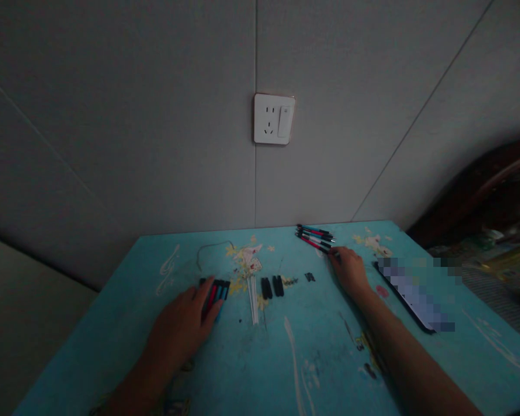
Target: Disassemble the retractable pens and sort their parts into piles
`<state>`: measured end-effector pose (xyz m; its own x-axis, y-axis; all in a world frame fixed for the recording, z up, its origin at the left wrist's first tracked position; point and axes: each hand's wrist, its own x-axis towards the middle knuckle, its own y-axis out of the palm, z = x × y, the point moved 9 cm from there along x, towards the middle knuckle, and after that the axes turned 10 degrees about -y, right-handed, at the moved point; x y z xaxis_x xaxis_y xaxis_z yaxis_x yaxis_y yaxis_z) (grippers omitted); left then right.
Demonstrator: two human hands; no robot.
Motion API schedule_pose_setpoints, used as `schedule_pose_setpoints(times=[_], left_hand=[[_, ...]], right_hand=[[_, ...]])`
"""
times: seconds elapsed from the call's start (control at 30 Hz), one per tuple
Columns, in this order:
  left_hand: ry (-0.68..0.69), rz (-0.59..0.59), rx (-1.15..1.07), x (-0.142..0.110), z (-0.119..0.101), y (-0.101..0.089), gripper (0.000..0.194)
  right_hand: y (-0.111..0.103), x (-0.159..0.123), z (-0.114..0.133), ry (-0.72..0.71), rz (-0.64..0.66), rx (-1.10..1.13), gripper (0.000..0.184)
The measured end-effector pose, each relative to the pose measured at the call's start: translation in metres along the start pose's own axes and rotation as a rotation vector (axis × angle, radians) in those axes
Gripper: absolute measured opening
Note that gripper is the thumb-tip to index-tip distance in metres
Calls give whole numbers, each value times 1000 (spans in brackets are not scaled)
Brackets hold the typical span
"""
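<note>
My left hand (184,318) lies on the table's left half, thumb and index finger spread over a row of coloured pen barrels (220,292), red and blue with black ends. The hand partly covers the row. Farther back on the right, my right hand (349,268) has its fingertips closed at the near end of a red and black pen (314,242). That pen lies at the front of a small group of assembled pens (316,230). Between my hands are thin white refills (253,300), black grips (272,287), small black pieces (309,277) and tiny springs (291,282).
The table has a blue patterned cover (251,370) and meets a grey wall (177,144) with a white socket plate (274,119). A dark-edged flat device (405,300), its surface blurred out, lies right of my right forearm. Dark wooden furniture (485,190) stands beyond at right.
</note>
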<state>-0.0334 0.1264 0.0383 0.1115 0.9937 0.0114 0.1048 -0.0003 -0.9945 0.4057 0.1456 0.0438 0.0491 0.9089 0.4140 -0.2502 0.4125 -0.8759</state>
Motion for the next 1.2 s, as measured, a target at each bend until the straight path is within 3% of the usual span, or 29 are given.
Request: schedule_pose_setpoints(times=[0.17,0.27,0.37,0.47,0.57,0.67,0.93,1.07,1.2], left_hand=[[31,4,-37,5,8,14,57],[32,-13,-48,8,9,11,59],[27,-180,-88,2,3,-14,59],[166,-357,-246,-17,-18,-37,57],[363,-436,-335,-42,-46,-40,51],[459,-469,-352,-56,-66,-35,32],[576,-246,-368,-64,-91,-21,18],[616,-219,-352,-69,-93,-26,21],[697,-286,-360,-75,-99,-41,27]], right_hand=[[-15,0,8,-42,-105,109,25],[-33,-7,24,-77,-190,194,28],[-48,-22,61,-142,-226,298,26],[-53,-43,115,-252,-184,416,22],[-51,-64,166,-377,-86,631,22],[-50,-78,192,-421,1,719,23],[-40,-78,188,-428,135,694,19],[-25,-82,184,-429,213,573,31],[-16,-88,186,-406,299,517,38]])
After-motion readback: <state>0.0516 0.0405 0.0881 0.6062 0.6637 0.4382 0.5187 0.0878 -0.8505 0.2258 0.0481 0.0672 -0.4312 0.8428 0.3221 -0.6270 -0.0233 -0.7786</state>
